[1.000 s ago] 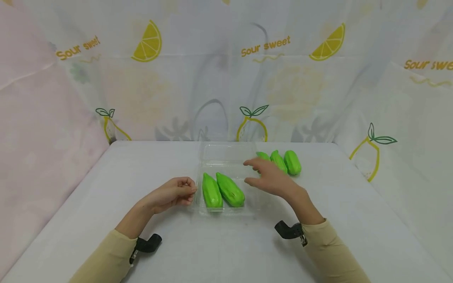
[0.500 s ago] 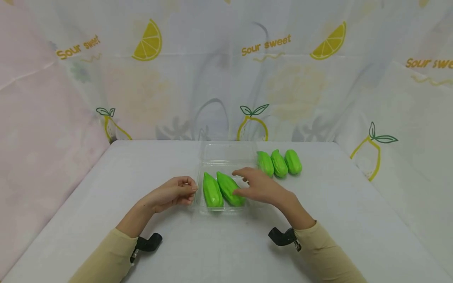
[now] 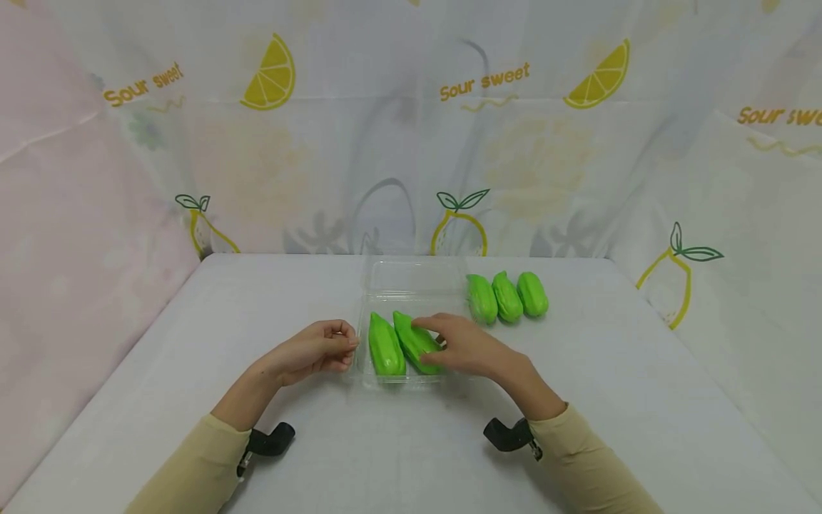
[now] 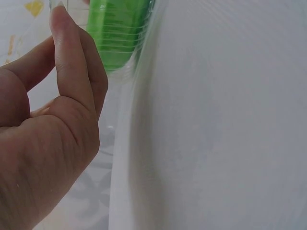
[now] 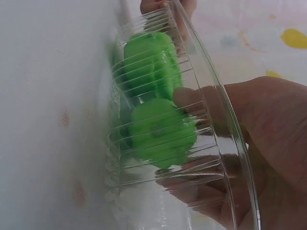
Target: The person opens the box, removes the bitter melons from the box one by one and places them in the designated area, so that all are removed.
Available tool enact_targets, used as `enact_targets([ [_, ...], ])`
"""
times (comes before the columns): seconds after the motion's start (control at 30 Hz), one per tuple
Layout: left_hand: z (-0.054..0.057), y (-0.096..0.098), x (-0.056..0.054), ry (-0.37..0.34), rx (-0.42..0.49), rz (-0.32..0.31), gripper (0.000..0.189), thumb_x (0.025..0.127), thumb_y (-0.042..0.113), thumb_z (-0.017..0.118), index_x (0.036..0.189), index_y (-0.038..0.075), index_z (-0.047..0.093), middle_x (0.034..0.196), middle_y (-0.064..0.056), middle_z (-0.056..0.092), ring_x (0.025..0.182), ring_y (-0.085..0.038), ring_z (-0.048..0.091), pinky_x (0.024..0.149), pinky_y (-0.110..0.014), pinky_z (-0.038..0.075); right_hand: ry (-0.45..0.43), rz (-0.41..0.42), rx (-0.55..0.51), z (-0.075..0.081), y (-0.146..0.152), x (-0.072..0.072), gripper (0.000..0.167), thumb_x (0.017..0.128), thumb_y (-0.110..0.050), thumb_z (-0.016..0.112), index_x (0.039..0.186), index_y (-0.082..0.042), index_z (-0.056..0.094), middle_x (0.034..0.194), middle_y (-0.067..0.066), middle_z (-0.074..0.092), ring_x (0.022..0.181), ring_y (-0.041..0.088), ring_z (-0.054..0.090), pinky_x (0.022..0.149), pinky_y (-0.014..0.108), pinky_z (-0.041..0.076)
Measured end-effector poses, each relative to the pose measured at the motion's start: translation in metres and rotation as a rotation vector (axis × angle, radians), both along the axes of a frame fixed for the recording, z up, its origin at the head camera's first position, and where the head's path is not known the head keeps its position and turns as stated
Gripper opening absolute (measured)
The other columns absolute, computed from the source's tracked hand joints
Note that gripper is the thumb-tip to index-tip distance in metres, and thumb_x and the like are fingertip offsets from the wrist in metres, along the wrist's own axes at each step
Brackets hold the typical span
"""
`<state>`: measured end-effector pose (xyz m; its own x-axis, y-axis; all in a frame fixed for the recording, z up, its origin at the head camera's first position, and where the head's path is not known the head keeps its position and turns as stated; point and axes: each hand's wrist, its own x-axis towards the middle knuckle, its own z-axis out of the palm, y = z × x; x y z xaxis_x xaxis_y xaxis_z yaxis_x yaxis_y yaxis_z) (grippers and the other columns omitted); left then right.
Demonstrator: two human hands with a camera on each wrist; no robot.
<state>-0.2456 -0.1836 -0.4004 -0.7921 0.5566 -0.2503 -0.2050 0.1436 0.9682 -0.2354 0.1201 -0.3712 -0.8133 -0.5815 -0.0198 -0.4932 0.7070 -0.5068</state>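
- White fabric printed with lemons (image 3: 385,128) stands behind and at both sides of the workspace.
- The white rectangular table (image 3: 411,457) stretches from the left forearm to its left edge and from the right forearm to its right edge, leaving room sideways; its back edge runs just behind the container.
- The transparent plastic box container (image 3: 417,380) sits mid-table between the hands, its transparent lid (image 3: 417,277) lying back away from the person.
- The right hand (image 3: 472,346) reaches over the container's right side, thumb and fingers bent and spread about the right-hand gourd; whether they grip it, I cannot tell.
- The left hand (image 3: 315,353) pinches the container's left rim, thumb and fingertips together, its other fingers curled.
- The right-hand bright green, elongated gourd (image 3: 409,333) lies slanted inside the container, beneath the right fingers.
- The left-hand bright green, elongated gourd (image 3: 387,350) lies beside it, nearer the left fingertips, with the container's wall between.
- Three similar bright green gourds (image 3: 507,296) lie side by side beyond the right hand, near the lid's right edge.
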Motion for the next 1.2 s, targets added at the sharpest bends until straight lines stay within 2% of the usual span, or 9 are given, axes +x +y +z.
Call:
enact_targets([
  [0.13, -0.0008, 0.0000, -0.0003, 0.006, 0.001, -0.003, 0.014, 0.101, 0.016, 0.058, 0.102, 0.004, 0.050, 0.081, 0.000, 0.058, 0.071, -0.007, 0.059, 0.066, -0.017, 0.057, 0.000, 0.005, -0.003, -0.0016, -0.0008, -0.0003, 0.057, 0.090, -0.023, 0.070, 0.144, -0.017, 0.051, 0.140, 0.006, 0.058, 0.109, 0.021, 0.064, 0.093, 0.038, 0.054],
  [0.47, 0.0001, 0.0003, 0.0008, -0.001, -0.010, 0.009, 0.015, 0.100, 0.017, 0.060, 0.102, 0.005, 0.050, 0.080, 0.000, 0.058, 0.071, -0.007, 0.058, 0.066, -0.017, 0.057, 0.009, 0.018, 0.010, -0.0015, -0.0023, -0.0001, 0.057, 0.090, -0.020, 0.068, 0.144, -0.014, 0.051, 0.142, 0.009, 0.057, 0.132, 0.027, 0.053, 0.106, 0.046, 0.048],
  [0.73, -0.0001, -0.0011, 0.0023, 0.014, -0.006, 0.003, 0.014, 0.101, 0.017, 0.058, 0.102, 0.005, 0.050, 0.080, 0.000, 0.058, 0.071, -0.008, 0.058, 0.065, -0.017, 0.057, 0.004, 0.019, 0.006, 0.0005, -0.0034, 0.0007, 0.057, 0.089, -0.018, 0.068, 0.143, -0.014, 0.052, 0.141, 0.009, 0.057, 0.133, 0.026, 0.052, 0.108, 0.044, 0.047],
  [0.97, 0.0007, -0.0004, 0.0041, 0.007, -0.003, 0.005, 0.013, 0.101, 0.016, 0.057, 0.101, 0.005, 0.050, 0.080, 0.000, 0.058, 0.070, -0.008, 0.058, 0.065, -0.017, 0.057, 0.002, -0.007, -0.022, 0.0012, -0.0015, 0.0024, 0.056, 0.088, -0.016, 0.069, 0.142, -0.018, 0.054, 0.140, 0.006, 0.058, 0.120, 0.023, 0.059, 0.098, 0.040, 0.052],
  [1.2, 0.0020, 0.0006, 0.0023, 0.013, -0.003, -0.001, 0.014, 0.100, 0.016, 0.059, 0.101, 0.005, 0.050, 0.080, 0.000, 0.058, 0.070, -0.007, 0.058, 0.065, -0.017, 0.057, 0.020, -0.021, -0.044, 0.0034, 0.0003, 0.0027, 0.053, 0.088, -0.015, 0.068, 0.140, -0.016, 0.056, 0.139, 0.005, 0.059, 0.129, 0.022, 0.055, 0.104, 0.041, 0.049],
])
